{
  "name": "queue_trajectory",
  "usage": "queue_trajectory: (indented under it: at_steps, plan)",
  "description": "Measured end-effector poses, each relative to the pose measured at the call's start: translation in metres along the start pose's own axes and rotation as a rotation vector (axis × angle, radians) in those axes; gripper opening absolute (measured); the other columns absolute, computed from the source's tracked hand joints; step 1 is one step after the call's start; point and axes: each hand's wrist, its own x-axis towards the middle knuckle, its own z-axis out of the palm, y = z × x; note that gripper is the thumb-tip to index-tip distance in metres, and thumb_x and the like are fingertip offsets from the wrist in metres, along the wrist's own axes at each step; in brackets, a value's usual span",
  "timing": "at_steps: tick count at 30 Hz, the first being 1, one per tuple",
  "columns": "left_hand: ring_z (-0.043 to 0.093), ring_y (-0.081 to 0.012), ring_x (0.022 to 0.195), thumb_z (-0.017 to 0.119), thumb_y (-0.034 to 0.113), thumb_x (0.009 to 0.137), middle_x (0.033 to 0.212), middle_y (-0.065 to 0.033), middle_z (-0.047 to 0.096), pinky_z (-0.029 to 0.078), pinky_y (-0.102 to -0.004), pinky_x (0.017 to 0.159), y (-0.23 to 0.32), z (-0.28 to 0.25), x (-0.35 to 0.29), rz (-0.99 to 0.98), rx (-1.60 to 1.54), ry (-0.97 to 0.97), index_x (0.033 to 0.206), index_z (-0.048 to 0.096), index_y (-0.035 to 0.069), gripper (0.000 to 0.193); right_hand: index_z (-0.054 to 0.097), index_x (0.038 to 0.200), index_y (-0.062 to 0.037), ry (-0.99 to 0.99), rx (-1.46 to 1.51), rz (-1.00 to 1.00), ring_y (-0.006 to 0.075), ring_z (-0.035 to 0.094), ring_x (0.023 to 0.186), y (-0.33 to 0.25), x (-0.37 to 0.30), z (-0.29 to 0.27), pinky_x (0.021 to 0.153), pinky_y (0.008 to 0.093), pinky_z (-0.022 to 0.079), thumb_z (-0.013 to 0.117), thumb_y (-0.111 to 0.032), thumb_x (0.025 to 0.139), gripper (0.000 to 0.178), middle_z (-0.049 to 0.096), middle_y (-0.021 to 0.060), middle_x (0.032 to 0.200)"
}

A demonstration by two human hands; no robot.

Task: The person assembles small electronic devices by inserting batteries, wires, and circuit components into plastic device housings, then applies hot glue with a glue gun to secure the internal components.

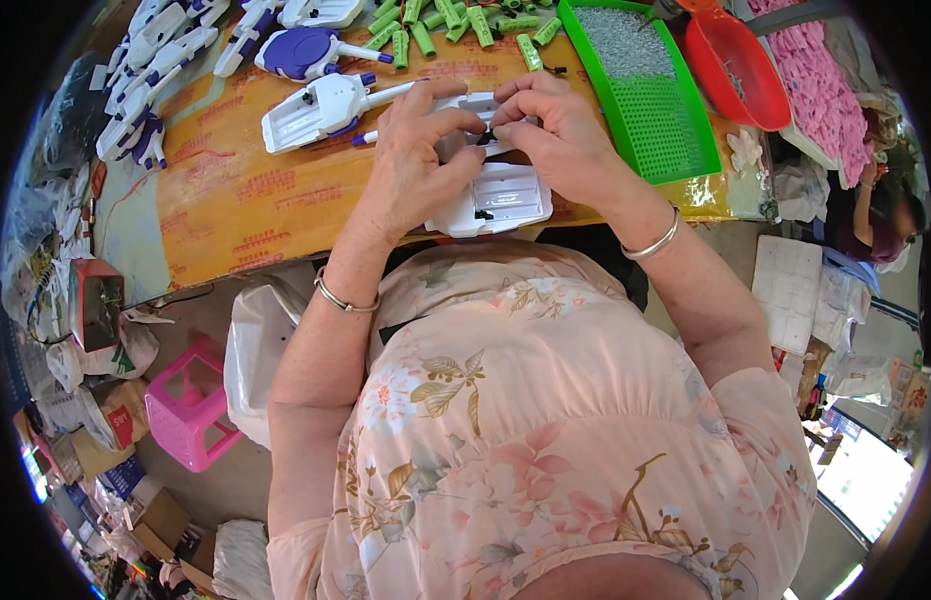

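Note:
At the table's front edge lies an open white plastic housing [496,200], its hollow side up, with a narrow handle reaching away under my fingers. My left hand [426,150] is closed over the handle part, the thumb bent toward the middle. From the other side my right hand [561,130] pinches at a small black part [486,136] in the housing. My fingers partly cover that spot. Left of my hands lies another open white housing [311,115] with purple trim. Beyond it sits a white one with a purple cover [301,53].
Several green battery cells [476,25] lie at the back. Right of them stand a green perforated tray [656,125] with small metal pieces and a red bowl [726,60]. White-and-purple units [146,90] pile up at far left. A pink stool [191,405] stands below; a person [871,205] is at right.

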Motion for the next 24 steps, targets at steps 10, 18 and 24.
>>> queue_trajectory:
  at_steps: [10,18,24]
  plan:
    - [0.052,-0.0345,0.119,0.072,0.016,0.073,0.126,-0.0138,0.06,0.032,-0.0495,0.106,0.007,0.007,0.003,-0.036,0.154,0.035,0.088,0.075,0.008,0.018,0.071,0.083,0.0034,0.017,-0.021,-0.031,0.0262,0.061,0.1,0.001,0.004,0.002,0.085,0.0354,0.049,0.066,-0.006,0.081,0.011,0.064,0.0135,0.104]
    - [0.052,-0.0328,0.119,0.072,0.016,0.073,0.124,-0.0136,0.06,0.031,-0.0481,0.106,0.01,0.009,0.0,-0.02,0.214,0.075,0.085,0.077,0.01,0.014,0.069,0.09,0.0001,0.086,-0.158,-0.142,0.0286,0.064,0.083,-0.017,0.001,-0.013,0.074,0.0383,0.05,0.062,-0.008,0.086,0.011,0.067,0.0155,0.087]
    - [0.051,-0.0313,0.119,0.072,0.015,0.074,0.124,-0.0125,0.06,0.03,-0.048,0.106,0.009,0.008,-0.001,0.047,0.267,0.06,0.088,0.079,0.012,0.016,0.067,0.094,0.0012,0.015,-0.141,-0.177,0.0282,0.065,0.079,-0.014,-0.006,-0.018,0.071,0.0376,0.051,0.06,-0.005,0.088,0.012,0.067,0.0156,0.083]
